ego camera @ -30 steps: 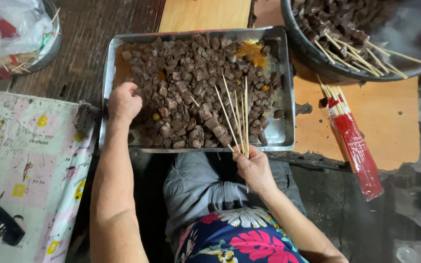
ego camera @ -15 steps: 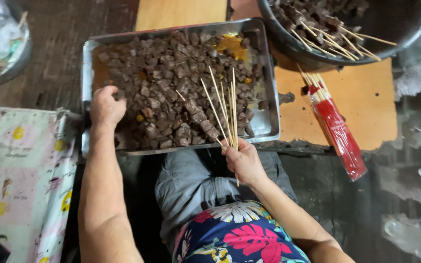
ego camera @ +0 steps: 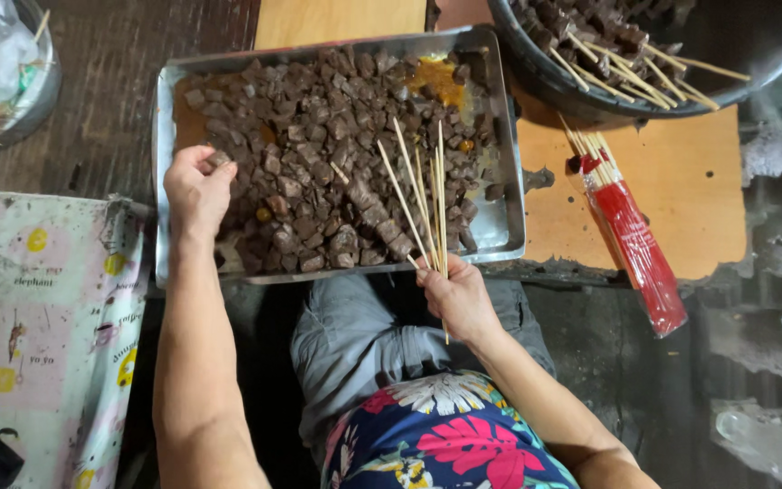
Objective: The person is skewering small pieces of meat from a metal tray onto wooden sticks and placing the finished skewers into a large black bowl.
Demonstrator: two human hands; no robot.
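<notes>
Dark plank floor, orange wooden board, patterned cloth.

This looks like a makeshift food-preparation spot, perhaps a street stall or a home cooking corner, not a fitted kitchen. A dented metal tray heaped with dark meat cubes sits on rough boards over a worn dark floor, a big metal bowl of skewered pieces stands at the far right corner, and a red packet of bamboo skewers lies beside it.
</notes>
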